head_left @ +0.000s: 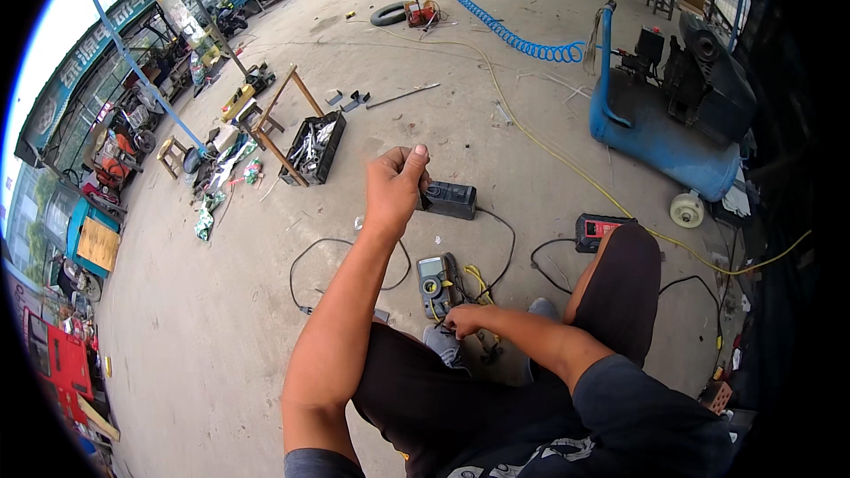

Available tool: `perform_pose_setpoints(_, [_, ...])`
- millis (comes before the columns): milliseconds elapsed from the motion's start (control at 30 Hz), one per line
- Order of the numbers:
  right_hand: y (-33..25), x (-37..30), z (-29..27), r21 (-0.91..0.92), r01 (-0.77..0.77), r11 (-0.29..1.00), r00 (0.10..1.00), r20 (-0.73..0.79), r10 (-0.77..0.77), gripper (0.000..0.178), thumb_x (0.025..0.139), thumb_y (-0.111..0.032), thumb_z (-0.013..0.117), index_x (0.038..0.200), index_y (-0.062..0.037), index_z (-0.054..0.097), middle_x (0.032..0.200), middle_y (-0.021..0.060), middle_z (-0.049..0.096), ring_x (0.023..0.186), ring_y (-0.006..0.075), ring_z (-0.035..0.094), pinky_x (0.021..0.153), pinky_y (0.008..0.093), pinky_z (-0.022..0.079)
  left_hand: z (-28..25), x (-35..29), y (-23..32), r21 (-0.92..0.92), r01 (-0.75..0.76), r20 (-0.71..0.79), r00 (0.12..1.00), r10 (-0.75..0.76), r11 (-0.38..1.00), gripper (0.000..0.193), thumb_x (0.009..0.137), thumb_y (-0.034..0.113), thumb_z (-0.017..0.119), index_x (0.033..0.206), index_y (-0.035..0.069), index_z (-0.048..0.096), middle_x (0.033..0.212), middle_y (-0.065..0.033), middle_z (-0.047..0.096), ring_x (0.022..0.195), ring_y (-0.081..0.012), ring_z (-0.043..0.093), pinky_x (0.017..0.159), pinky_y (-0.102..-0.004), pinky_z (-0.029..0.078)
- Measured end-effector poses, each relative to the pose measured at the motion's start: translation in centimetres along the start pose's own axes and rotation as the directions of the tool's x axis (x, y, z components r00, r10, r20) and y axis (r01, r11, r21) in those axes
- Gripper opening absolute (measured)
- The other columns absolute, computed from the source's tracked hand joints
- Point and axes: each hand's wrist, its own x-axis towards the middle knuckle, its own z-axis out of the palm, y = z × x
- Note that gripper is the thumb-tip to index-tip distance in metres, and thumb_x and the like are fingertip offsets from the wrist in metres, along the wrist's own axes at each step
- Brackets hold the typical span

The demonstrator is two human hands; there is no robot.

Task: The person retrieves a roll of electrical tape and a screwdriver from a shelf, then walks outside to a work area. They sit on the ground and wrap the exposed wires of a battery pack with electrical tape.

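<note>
My left hand (396,184) is raised in front of me, fingers curled and thumb uppermost, closed at the left end of a black power adapter (452,201). A black cord runs from the adapter's right end. Below it a grey digital multimeter (434,286) lies face up, with black and yellow test leads (480,281) beside it. My right hand (463,321) is down by the multimeter's lower end, next to my shoe. Its fingers are pinched together near some black leads; what they hold is too small to make out.
A black-and-red device (600,232) sits by my right knee. Farther left stands a black crate of tools (315,149) beside a wooden frame (288,128). A blue air compressor (664,137) stands right. A yellow hose (549,147) and a black cable (305,261) cross the concrete.
</note>
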Motion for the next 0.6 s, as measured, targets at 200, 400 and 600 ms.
perform_pose_setpoints(200, [4.2, 3.9, 5.0, 0.108, 0.085, 0.99, 0.994, 0.055, -0.091, 0.057, 0.067, -0.024, 0.08, 0.12, -0.0066, 0.065, 0.113, 0.0184, 0.066, 0.108, 0.0337, 0.062, 0.089, 0.0423, 0.05, 0.6, 0.2, -0.4, -0.088, -0.002, -0.014, 1.0, 0.001, 0.996, 0.035, 0.096, 0.028, 0.061, 0.081, -0.003, 0.063, 0.063, -0.0033, 0.058, 0.057, -0.0098, 0.052, 0.054, -0.0259, 0.039])
perform_pose_setpoints(400, [1.5, 2.7, 3.9, 0.155, -0.007, 0.988, 0.998, 0.062, -0.003, 0.043, 0.071, -0.023, 0.079, 0.105, -0.0014, 0.065, 0.097, 0.0163, 0.069, 0.089, 0.0311, 0.067, 0.074, 0.0415, 0.052, 0.1, 0.1, -1.2, -0.089, 0.01, -0.007, 1.0, -0.011, 0.996, 0.036, 0.097, 0.029, 0.06, 0.081, -0.003, 0.062, 0.063, -0.0033, 0.057, 0.057, -0.0101, 0.051, 0.054, -0.0262, 0.04])
perform_pose_setpoints(600, [0.8, 1.7, 4.0, 0.381, -0.076, 0.922, 0.993, 0.11, 0.037, 0.039, 0.07, -0.018, 0.078, 0.104, -0.0016, 0.065, 0.089, 0.0157, 0.068, 0.074, 0.0269, 0.067, 0.061, 0.0395, 0.052, 0.2, 0.3, -1.1, -0.045, 0.034, 0.025, 0.999, -0.033, 0.998, 0.038, 0.098, 0.032, 0.059, 0.085, -0.004, 0.059, 0.066, -0.0055, 0.057, 0.059, -0.0136, 0.054, 0.061, -0.0291, 0.047])
